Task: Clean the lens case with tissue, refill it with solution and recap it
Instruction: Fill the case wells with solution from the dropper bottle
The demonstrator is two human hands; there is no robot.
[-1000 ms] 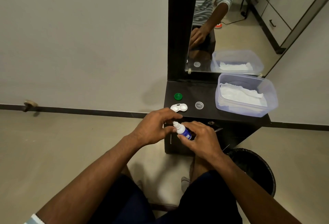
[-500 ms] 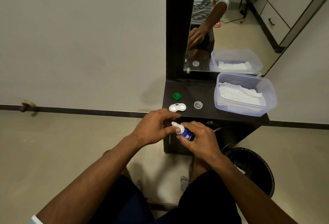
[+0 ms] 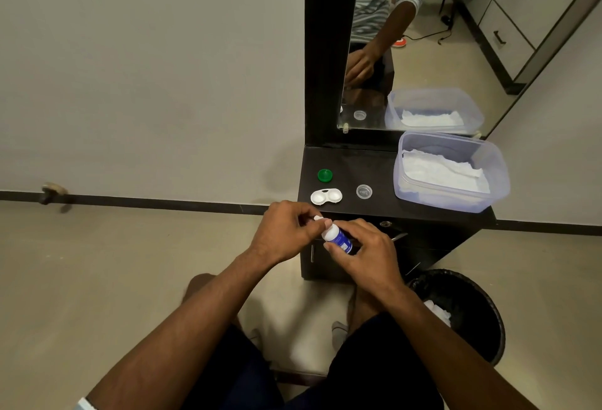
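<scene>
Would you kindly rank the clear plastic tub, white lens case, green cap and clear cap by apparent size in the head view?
1. Clear plastic tub
2. White lens case
3. Green cap and clear cap: they look alike, so unranked.

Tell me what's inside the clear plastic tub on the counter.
The clear plastic tub holds white tissue, crumpled. Anything beneath the tissue is hidden.

lens case (image 3: 326, 197): glossy white plastic | tub (image 3: 495, 181): translucent plastic | cabinet top (image 3: 345, 162): matt black
</scene>
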